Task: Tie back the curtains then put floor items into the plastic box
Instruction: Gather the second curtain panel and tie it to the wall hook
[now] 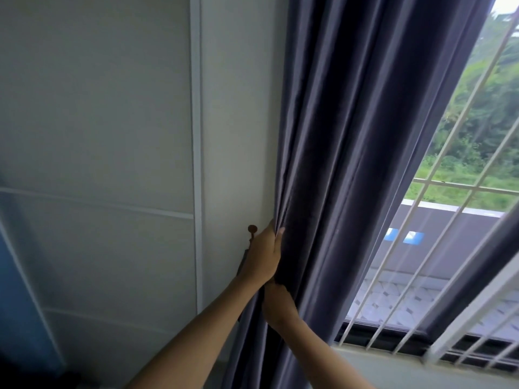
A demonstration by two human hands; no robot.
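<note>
The dark grey curtain [345,141] hangs gathered beside the barred window [460,209], against the white wall [238,108]. The left hand [262,255] grips its left edge, fingers curled round the folds, just beside a brown hook [252,230] on the wall. The right hand [278,304], directly below, clutches the bunched fabric too

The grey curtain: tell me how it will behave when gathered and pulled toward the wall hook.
The curtain hangs in long soft folds, so it is probably floppy and will bunch easily. It creases tightly where the left hand grips its edge, suggesting pliant cloth. Its dense, opaque look hints at some weight, so it may slide back if released.
</note>
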